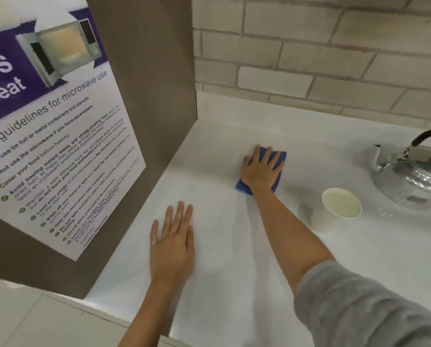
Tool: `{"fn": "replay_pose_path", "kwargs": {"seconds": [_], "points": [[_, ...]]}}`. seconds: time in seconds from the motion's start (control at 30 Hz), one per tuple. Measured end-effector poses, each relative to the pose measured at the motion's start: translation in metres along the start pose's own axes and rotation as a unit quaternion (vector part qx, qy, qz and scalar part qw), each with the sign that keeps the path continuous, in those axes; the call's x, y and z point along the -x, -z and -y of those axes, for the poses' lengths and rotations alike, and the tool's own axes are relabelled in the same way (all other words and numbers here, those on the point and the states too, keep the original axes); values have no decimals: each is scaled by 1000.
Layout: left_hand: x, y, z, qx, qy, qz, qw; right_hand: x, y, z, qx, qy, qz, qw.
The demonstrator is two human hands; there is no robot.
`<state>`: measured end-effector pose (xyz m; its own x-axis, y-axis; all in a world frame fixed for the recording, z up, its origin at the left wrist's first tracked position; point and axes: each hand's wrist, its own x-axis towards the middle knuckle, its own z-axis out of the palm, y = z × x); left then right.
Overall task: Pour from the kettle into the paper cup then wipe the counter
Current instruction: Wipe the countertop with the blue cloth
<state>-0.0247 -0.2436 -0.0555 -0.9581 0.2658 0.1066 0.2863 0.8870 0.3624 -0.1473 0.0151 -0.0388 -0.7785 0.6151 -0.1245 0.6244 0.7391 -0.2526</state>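
Two hands on white counter [272, 246]. Microwave poster [54, 136] on brown side panel at far left. Left hand [171, 249] flat, fingers together, palm down, likely bracing body. Right hand [260, 169] spread, pressing folded blue cloth [279, 159] flat, so wiping step looks underway. Paper cup [339, 206] upright, filled, just beside kettle [414, 176] at right edge; both parked clear of wiped area.

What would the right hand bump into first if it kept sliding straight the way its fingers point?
Probably the low white upstand at the back of the counter, below the brick wall. The right hand, flat on the blue cloth, has only bare counter ahead; depth is hard to judge.
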Motion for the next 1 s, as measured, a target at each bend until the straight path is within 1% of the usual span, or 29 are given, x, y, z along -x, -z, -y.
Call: {"fn": "replay_pose_path", "kwargs": {"seconds": [0.1,0.17,0.23,0.27,0.3,0.37,0.4,0.47,0.5,0.53,0.6,0.67,0.73,0.77,0.8,0.87,0.93,0.97,1.0], "points": [[0,1,-4,0,6,-3,1000,31,-2,11,15,113,24,993],[-2,2,-5,0,7,-5,1000,81,-14,7,21,211,10,977],[-2,2,-4,8,2,-6,1000,152,-25,-12,3,313,0,950],[-1,2,-3,13,-2,-6,1000,183,-31,-28,-7,347,0,938],[0,2,-1,17,-3,-9,1000,202,-33,-45,-15,352,3,936],[1,1,1,18,6,-17,1000,190,-25,-73,-1,301,-5,954],[2,1,1,16,12,-19,1000,169,-18,-79,15,255,-13,967],[3,0,0,19,20,-24,999,120,-3,-68,33,158,-8,987],[3,0,-2,21,23,-27,999,99,0,-54,28,133,-10,991],[2,0,-3,22,24,-28,999,86,2,-37,23,128,-7,991],[1,0,-4,17,24,-23,999,83,-4,-3,22,172,2,985],[0,0,-3,14,21,-19,999,118,-24,15,10,254,5,967],[0,1,-2,17,17,-18,1000,178,-41,2,3,338,-1,941],[0,1,-1,19,17,-19,1000,202,-45,-16,-11,360,-13,933],[1,2,0,20,15,-19,1000,210,-44,-34,-16,360,-20,933],[3,3,1,17,10,-19,1000,179,-28,-63,11,318,-28,948],[3,3,0,13,12,-17,1000,119,-4,-69,42,220,-41,974],[2,3,0,12,15,-17,1000,91,7,-63,35,167,-30,985],[2,3,-1,10,19,-18,1000,71,13,-53,23,134,-15,991]]}}
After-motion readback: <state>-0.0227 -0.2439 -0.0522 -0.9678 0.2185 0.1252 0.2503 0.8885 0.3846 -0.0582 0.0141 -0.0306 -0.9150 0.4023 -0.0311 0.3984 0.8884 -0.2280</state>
